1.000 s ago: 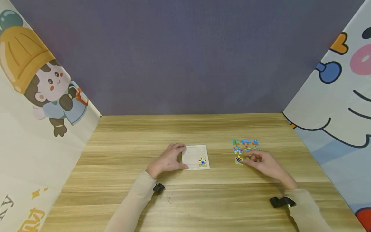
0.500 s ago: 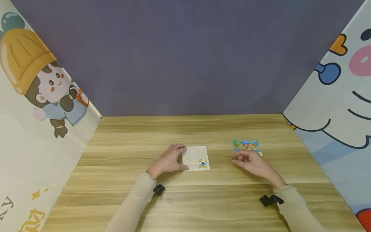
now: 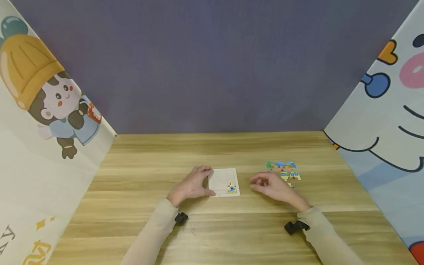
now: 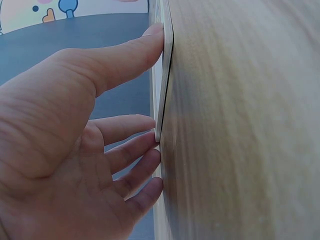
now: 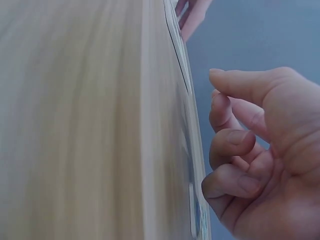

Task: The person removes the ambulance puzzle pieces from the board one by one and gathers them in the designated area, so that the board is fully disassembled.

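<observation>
My left hand (image 3: 192,184) holds the left side of a small white puzzle tray (image 3: 220,180). Its thumb lies at the near corner and its fingers at the far corner. A colourful puzzle piece (image 3: 232,188) with a blue round mark sits in the tray's near right corner. My right hand (image 3: 278,188) is between the tray and the loose puzzle pieces (image 3: 281,164). In the right wrist view, the thumb (image 5: 245,82) and index tip are close together and the other fingers are curled. No piece shows between them; a thin one could be hidden.
Several loose pieces lie in rows to the right of the tray, some behind the right hand. The wooden table (image 3: 212,228) ends at a dark back wall (image 3: 212,66). Cartoon panels stand at both sides, and each wrist wears a black device (image 3: 296,227).
My right hand has moved left from the loose pieces towards the tray, uncovering pieces on their right side. The left hand and tray have stayed in place.
</observation>
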The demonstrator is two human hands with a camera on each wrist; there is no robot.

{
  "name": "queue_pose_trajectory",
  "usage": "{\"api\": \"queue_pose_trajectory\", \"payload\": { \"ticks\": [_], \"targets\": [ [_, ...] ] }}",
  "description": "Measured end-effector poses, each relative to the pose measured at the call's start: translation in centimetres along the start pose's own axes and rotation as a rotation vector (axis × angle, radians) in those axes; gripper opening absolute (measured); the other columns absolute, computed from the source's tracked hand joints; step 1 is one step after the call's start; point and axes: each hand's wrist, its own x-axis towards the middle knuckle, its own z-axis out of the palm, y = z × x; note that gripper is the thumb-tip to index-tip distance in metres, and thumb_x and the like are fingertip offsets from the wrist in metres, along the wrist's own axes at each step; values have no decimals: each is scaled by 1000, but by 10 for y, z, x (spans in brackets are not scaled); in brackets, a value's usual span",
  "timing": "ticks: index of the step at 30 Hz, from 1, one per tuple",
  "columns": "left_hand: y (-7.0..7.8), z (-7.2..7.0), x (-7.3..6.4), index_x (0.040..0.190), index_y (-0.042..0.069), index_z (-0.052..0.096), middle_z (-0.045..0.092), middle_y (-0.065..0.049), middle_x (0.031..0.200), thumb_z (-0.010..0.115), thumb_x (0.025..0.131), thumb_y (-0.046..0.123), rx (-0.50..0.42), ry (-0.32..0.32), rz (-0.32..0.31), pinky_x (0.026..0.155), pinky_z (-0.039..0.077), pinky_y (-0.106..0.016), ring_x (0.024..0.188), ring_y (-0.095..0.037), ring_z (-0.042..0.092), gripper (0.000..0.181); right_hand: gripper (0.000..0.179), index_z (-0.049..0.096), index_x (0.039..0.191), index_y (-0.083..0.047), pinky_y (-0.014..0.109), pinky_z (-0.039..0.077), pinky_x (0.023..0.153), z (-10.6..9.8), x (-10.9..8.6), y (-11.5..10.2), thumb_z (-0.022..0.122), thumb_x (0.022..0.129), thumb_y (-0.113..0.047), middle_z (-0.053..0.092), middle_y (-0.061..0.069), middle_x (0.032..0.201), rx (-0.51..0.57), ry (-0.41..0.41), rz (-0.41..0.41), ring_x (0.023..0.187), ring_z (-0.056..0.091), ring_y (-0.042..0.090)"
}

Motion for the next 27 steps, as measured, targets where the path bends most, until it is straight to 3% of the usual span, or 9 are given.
{"api": "queue_pose_trajectory", "payload": {
  "ticks": [10,15,20,27],
  "targets": [
    [0,1,-3,156,-1,49,42,-16,168,89,87,34,-16,12,-4,129,35,-56,156,-39,36,87,30,75,124,-10,21,47,61,30,25,-22,78,98,-25,68,-7,85,43,-107,-38,68,55,6],
    [-1,7,-1,157,1,50,42,-15,168,88,89,37,-4,8,1,128,36,-55,155,-38,37,86,42,70,133,-5,20,46,59,41,32,-29,78,98,-27,64,-8,77,35,-177,-64,64,53,3],
    [-1,9,1,157,1,50,43,-15,167,88,89,38,-8,11,9,128,36,-56,155,-39,38,86,43,70,132,-5,19,42,56,43,36,-30,79,97,-27,57,-9,69,-5,-194,-56,57,45,1],
    [-2,5,0,156,1,51,44,-16,167,89,87,37,-10,25,0,128,36,-56,154,-39,38,86,42,72,128,-8,21,46,59,42,39,-35,83,94,-30,62,-8,73,4,-208,-22,60,51,3]
  ]
}}
